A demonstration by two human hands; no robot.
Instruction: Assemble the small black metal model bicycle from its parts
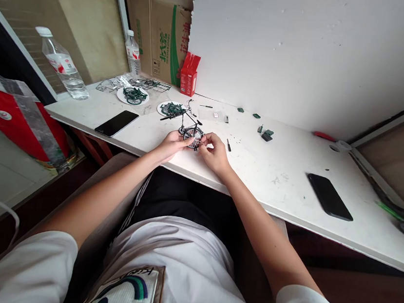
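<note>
Near the front edge of the white table, a small black model bicycle [190, 118] is held up between both hands. My left hand [171, 146] grips it from the left, with the thumb lying against the spoked wheel [192, 134]. From the right, my right hand [214, 150] pinches at the side of that same wheel. Whether a tiny part sits between its fingertips is too small to tell. Just right of this hand lies a small dark screwdriver [228, 145]. Behind the bicycle, a white plate [162, 107] carries dark green model parts.
Another plate [120, 94] of green parts stands farther left, by a phone [117, 123] and water bottles [65, 68]. A red box [189, 76] stands before a cardboard carton [163, 43]. Several green pieces [268, 135] and a black phone [330, 197] lie to the right.
</note>
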